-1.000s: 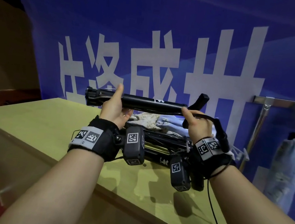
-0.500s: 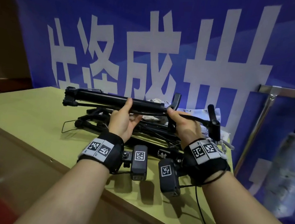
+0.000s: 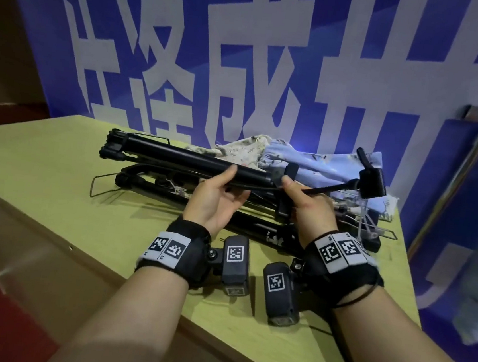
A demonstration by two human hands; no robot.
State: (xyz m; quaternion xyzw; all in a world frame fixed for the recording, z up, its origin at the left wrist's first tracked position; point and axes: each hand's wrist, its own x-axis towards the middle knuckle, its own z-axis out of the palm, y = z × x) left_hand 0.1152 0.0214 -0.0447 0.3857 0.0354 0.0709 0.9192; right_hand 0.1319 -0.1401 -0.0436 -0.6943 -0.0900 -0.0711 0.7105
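Lowered since the earlier frames, the folded tripod [image 3: 187, 157] now lies almost level just above the second stand [image 3: 228, 214] on the tabletop [image 3: 39, 173], and both of your hands have come down with it. Your left hand [image 3: 214, 202] cradles the tube from below, palm up, with the thumb against the tube and the fingers curled under it. Your right hand [image 3: 309, 209] is closed round the thin stem beside the collar. Whether the tripod already touches the stand beneath cannot be told. Several hazards follow from this arrangement. Both grips sit close together at the head end, so the long leg end [image 3: 110, 145] overhangs unsupported and would probably dip and strike the tabletop if the left hand loosens first. The left fingers lie between the tube and the stand below and could be pinched as the load settles. The pan handle [image 3: 332, 187] reaches over the patterned cloth [image 3: 308, 159] and may snag it. A round tube laid on a sloping stack could also roll toward the wire loop [image 3: 91, 186] or off the near edge.
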